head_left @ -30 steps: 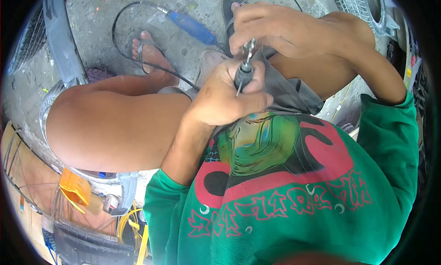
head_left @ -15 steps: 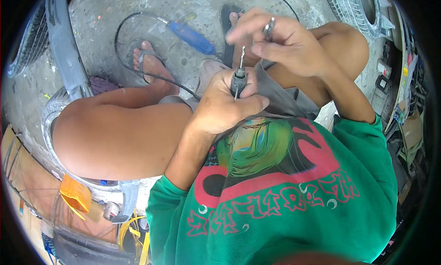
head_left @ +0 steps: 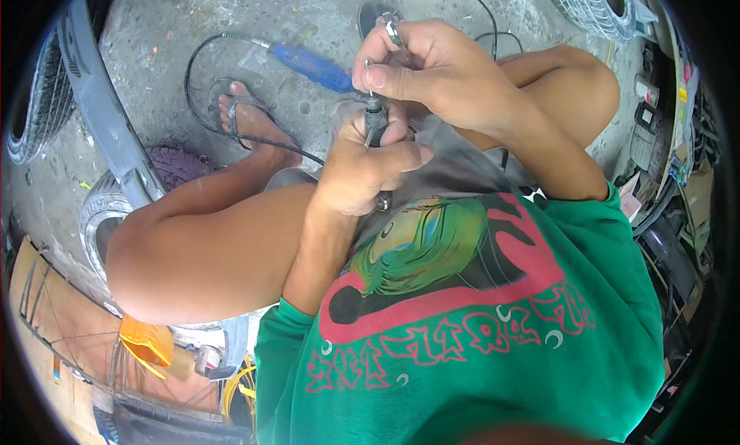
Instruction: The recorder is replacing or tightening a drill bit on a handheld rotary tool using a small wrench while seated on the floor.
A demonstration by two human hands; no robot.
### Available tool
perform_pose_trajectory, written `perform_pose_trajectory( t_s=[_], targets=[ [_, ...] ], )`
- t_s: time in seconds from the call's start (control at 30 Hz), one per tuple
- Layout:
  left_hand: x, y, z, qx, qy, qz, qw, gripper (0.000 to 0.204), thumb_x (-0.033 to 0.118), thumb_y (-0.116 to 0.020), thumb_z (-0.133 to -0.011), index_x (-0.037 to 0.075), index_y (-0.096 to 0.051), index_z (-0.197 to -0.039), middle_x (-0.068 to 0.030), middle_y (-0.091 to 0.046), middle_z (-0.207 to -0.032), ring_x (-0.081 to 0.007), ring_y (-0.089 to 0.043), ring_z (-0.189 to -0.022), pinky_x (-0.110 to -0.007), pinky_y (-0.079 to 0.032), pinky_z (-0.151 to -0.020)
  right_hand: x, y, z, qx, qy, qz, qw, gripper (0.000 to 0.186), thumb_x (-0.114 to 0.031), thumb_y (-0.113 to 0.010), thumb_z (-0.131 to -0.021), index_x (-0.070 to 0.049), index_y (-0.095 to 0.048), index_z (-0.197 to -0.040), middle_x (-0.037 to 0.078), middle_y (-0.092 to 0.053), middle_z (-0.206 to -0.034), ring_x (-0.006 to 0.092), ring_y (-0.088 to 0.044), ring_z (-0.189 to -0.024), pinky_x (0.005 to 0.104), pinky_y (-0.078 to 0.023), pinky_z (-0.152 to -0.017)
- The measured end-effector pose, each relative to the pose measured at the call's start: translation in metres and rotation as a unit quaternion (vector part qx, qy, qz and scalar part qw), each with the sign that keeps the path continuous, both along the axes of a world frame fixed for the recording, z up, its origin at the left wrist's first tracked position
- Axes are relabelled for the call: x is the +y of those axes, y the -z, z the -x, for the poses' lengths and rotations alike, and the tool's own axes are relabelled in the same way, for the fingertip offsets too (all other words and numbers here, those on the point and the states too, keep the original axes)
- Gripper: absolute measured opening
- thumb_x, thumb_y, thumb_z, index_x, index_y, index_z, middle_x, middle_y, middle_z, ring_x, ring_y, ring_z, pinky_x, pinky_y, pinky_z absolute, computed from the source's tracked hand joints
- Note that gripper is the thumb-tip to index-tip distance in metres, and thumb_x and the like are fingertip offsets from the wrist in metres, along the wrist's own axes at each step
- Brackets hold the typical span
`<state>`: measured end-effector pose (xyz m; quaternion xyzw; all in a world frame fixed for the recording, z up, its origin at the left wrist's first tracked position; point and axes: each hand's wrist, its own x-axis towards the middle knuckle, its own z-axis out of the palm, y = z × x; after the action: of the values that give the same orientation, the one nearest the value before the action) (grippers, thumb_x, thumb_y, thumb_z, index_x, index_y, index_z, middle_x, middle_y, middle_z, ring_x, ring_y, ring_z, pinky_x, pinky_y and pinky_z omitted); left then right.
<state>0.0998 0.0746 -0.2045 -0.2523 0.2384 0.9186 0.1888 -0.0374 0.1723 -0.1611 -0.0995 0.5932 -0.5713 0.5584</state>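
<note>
My left hand (head_left: 362, 164) is wrapped round a black handheld rotary tool (head_left: 376, 121), its chuck end up and its lower end showing below my palm. A thin metal drill bit (head_left: 371, 93) stands up out of the chuck. Thumb and forefinger of my right hand (head_left: 428, 71) are closed at the upper part of this bit, partly covering it. Against the right forefinger sits a small shiny metal piece (head_left: 394, 33), whose kind I cannot make out. Beyond my hands, a blue tool handle (head_left: 312, 67) lies on the concrete floor.
A black cable (head_left: 189, 98) loops from the blue handle round my left foot toward my lap. Tires (head_left: 593, 10) and a grey curved panel (head_left: 104, 106) lie around me. An orange plastic piece (head_left: 146, 341) is at lower left; assorted parts (head_left: 678, 237) crowd the right side.
My right hand has come left and down, from held apart above the tool to fingers closed at the drill bit. The tool in my left hand has shifted slightly left.
</note>
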Motion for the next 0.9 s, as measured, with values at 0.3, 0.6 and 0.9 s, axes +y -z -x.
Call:
perform_pose_trajectory(
  t_s=[0.3, 0.6, 0.9],
  targets=[
    [0.001, 0.006, -0.003, 0.012, -0.041, -0.06, 0.997, 0.027, -0.004, -0.066, -0.081, 0.012, -0.046, -0.091, 0.0027, -0.042, -0.065, -0.0054, -0.028, -0.046, -0.023, -0.019, -0.041, 0.006, 0.007, 0.003, 0.059, 0.016, -0.008, 0.998, 0.021, -0.015, -0.062, -0.094, 0.006, -0.061, -0.097, 0.006, -0.065, -0.095, 0.011, -0.062, -0.072, 0.0245, -0.054, -0.058],
    [0.014, 0.026, -0.015, 0.126, -0.094, -0.153, 0.976, 0.067, 0.018, -0.072, -0.088, 0.008, -0.031, -0.14, -0.0009, -0.047, -0.08, -0.0045, -0.038, -0.055, -0.019, -0.027, -0.045, 0.025, 0.021, 0.003, 0.133, -0.037, 0.054, 0.989, 0.026, -0.011, -0.067, -0.091, -0.001, -0.058, -0.113, 0.002, -0.059, -0.092, 0.0061, -0.057, -0.078, 0.0218, -0.047, -0.067],
    [0.016, 0.018, -0.011, 0.115, -0.053, -0.02, 0.992, 0.041, 0.037, -0.062, -0.096, 0.012, -0.044, -0.123, 0.0026, -0.035, -0.069, -0.0046, -0.029, -0.052, -0.019, -0.022, -0.044, 0.025, 0.018, 0.005, 0.132, -0.049, 0.012, 0.99, 0.038, -0.007, -0.067, -0.087, 0.0, -0.055, -0.123, 0.005, -0.064, -0.101, 0.0017, -0.054, -0.07, 0.0195, -0.043, -0.062]
  ],
)
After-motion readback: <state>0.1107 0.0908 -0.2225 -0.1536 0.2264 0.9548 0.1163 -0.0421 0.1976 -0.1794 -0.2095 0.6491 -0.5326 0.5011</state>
